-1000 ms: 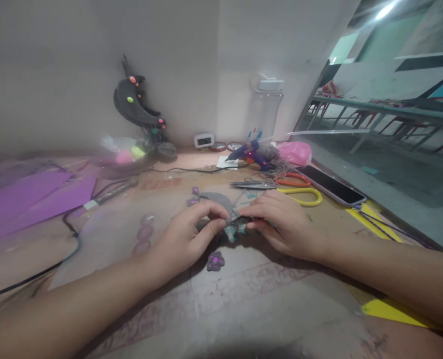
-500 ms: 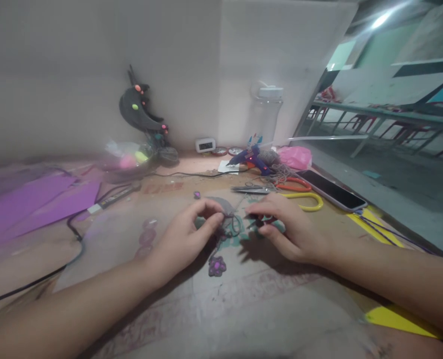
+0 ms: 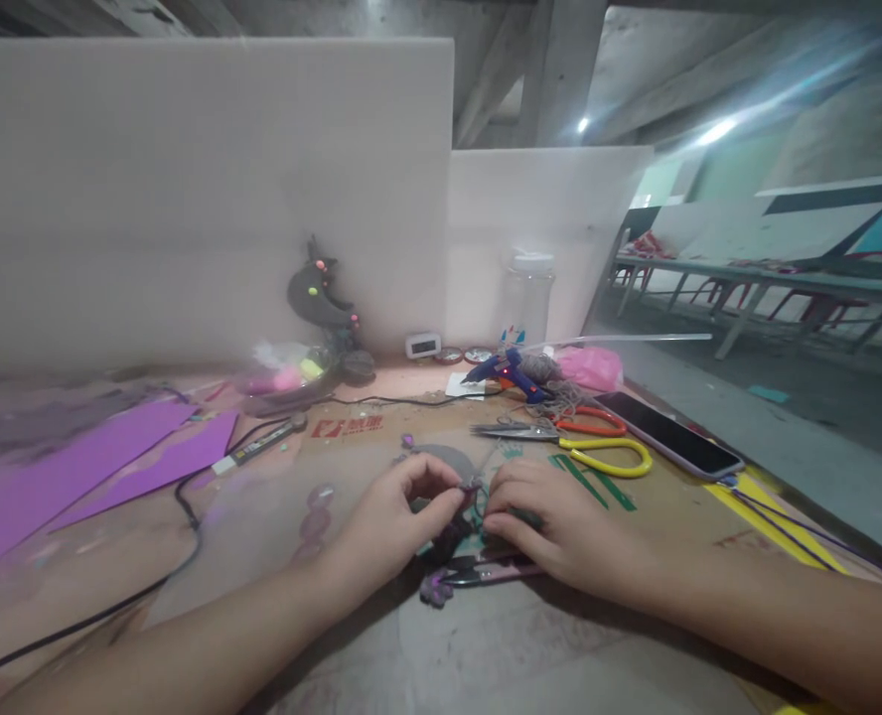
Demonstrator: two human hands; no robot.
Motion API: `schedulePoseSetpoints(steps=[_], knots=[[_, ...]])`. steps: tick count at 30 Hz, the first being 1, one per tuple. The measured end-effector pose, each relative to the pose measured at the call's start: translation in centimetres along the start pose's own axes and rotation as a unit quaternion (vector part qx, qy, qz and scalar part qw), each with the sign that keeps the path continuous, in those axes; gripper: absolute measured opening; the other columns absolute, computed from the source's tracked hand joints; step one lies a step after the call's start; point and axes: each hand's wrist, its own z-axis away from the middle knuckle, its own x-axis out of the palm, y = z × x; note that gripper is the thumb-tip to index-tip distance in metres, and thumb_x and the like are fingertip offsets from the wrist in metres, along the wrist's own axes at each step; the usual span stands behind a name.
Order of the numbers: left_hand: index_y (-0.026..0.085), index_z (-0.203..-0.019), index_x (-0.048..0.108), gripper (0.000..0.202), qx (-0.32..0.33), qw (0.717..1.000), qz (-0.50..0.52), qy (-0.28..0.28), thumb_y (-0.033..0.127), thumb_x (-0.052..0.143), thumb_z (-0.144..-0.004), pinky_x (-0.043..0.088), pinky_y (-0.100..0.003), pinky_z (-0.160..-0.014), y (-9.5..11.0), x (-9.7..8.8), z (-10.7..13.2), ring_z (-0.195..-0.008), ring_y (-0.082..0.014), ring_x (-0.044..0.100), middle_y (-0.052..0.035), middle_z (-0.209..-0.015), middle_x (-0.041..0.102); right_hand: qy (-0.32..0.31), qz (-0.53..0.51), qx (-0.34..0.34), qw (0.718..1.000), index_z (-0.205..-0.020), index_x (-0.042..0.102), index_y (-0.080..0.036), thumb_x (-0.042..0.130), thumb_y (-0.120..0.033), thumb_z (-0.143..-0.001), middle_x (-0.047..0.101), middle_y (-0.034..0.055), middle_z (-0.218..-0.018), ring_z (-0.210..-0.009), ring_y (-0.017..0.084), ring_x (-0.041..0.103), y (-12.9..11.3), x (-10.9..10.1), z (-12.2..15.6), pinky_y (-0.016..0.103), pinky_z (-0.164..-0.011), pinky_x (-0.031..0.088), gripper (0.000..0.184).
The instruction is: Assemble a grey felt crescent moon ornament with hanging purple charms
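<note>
In the head view my left hand (image 3: 403,501) is closed, thumb and forefinger pinching a thin grey yarn (image 3: 472,487). Close on its right, my right hand (image 3: 552,516) also has its fingers pressed together at the yarn. A small tool with dark blades and pinkish handles (image 3: 493,570), apparently scissors, lies below the fingers, its right end hidden under my right hand. At its tips is a grey and purple flower (image 3: 436,588). Just behind my left fingers rests a flat grey piece (image 3: 450,458), partly covered. Dark pieces under my left hand are hard to make out.
Scissors with yellow and orange handles (image 3: 605,457) lie behind my right hand, beside a phone (image 3: 671,434). Farther back are a blue glue gun (image 3: 512,372), a clear bottle (image 3: 528,298) and a dark moon figure (image 3: 318,295). Purple sheets (image 3: 128,447) and a black cable (image 3: 188,556) are left.
My right hand has moved closer to my left, fingers now at the yarn. The dark tool formerly in its fingers now shows lower down, against the flower. The camera view has tilted upward.
</note>
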Motion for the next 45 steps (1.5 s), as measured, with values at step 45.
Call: schedulePoseSetpoints(steps=[45], knots=[[0.022,-0.081,0.069,0.013,0.01,0.994,-0.109,0.005,0.033,0.064,-0.085,0.054,-0.03,-0.078,0.8,-0.8,0.3,-0.085,-0.0193,0.068,-0.0009,-0.087,0.074,0.024,-0.062,0.048,0.997,-0.087,0.069,-0.016,0.061,-0.023,-0.09,0.07,0.0032,-0.079,-0.074,0.014,0.063,0.4,0.1,-0.4,0.024,-0.07,0.046,0.011]])
